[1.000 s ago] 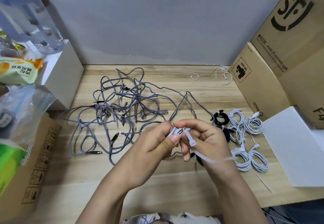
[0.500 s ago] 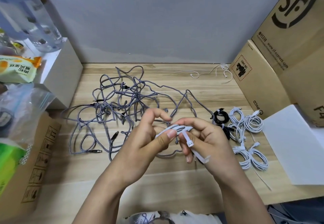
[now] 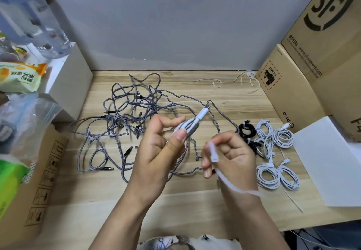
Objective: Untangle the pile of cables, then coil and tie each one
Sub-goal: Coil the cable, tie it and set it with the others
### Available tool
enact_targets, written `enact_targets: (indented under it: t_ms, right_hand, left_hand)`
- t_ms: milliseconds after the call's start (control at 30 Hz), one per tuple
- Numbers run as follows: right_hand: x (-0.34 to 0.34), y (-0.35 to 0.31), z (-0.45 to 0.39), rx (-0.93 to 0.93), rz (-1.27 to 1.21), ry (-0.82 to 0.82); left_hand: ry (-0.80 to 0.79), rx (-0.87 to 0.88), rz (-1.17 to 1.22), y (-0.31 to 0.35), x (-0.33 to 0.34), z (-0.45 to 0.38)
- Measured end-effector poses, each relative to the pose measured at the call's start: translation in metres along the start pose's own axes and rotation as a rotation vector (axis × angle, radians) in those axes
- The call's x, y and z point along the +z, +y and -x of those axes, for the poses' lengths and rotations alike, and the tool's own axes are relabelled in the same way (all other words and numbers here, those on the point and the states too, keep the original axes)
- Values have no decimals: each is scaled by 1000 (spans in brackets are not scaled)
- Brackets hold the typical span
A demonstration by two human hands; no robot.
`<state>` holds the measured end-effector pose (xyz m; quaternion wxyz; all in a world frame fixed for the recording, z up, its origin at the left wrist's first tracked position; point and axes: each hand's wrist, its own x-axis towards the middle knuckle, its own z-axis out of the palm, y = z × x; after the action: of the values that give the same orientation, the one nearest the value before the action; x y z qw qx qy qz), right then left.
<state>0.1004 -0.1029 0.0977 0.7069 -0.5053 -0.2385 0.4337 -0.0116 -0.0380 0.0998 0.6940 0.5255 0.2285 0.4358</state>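
Now, near to far:
Right hand [image 3: 232, 156]: fingers curled round a white zip tie [image 3: 213, 152]; the tie's head stands up by the fingers, its tail trails toward the wrist, blurred.
Left hand [image 3: 160, 148]: thumb and fingers pinch a folded white cable bundle [image 3: 188, 129], held above the table, plug end pointing up-right; bundle and tie are apart.
Table [image 3: 175, 200]: light wood, bare strip in front of the hands.
Grey braided cables [image 3: 125, 124]: loose tangled pile on the table behind and left of the hands, several plugs showing.
White coils [image 3: 273, 152]: approx. five or six tied bundles, right of the right hand; exact count hard to tell.
Black coil [image 3: 246, 130]: just left of the white ones, w/ maybe a second below it.
Loose zip ties [image 3: 246, 78]: far right edge of the table, near the wall.
Cardboard boxes [image 3: 312, 64]: stacked at far right.
White box [image 3: 68, 81]: far left, w/ a clear bottle [image 3: 35, 24] on top.
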Motion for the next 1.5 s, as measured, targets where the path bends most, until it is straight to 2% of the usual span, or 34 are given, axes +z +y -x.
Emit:
enact_targets:
  t_ms: [100,333,500,600,700,800,900,1033,1167,1267,1333,1433,1500]
  right_hand:
    - [4,4,0,66,139,12]
    - [3,9,-4,168,148,72]
    - [2,5,-5,293,-5,23]
    - [2,3,-5,333,-87,-39]
    - [0,3,-5,350,-132,-82]
    - [-3,3,-7,356,-142,-129]
    - [-2,2,-7,337,-137,-163]
    - [-5,7,-7,327,-123,-180]
    - [-5,5,-6,252,151,-155]
    - [-7,2,-5,-47,469,-78]
    - [-7,-2,-4,-267,587,-74]
    - [-2,-7,-3,-388,573,-149]
    - [3,-8,2,-362,388,-178]
  left_hand:
    - [-93,11,-9,0,7,4]
    - [-180,-56,-132,-14,9,7]
    - [-122,-78,-202,-18,4,6]
    - [-141,-68,-187,-17,2,4]
    - [-131,-37,-165,-13,6,4]
    - [-58,-40,-149,-12,8,4]
    - [15,-40,-231,-17,3,2]
    - [22,-29,-302,-20,1,2]
    - [47,-38,-324,-21,2,3]
    - [42,-20,-386,-20,1,1]
    - [13,-42,-407,-20,2,1]
    - [-45,-52,-435,-22,4,2]
    - [-46,-70,-425,-23,4,2]
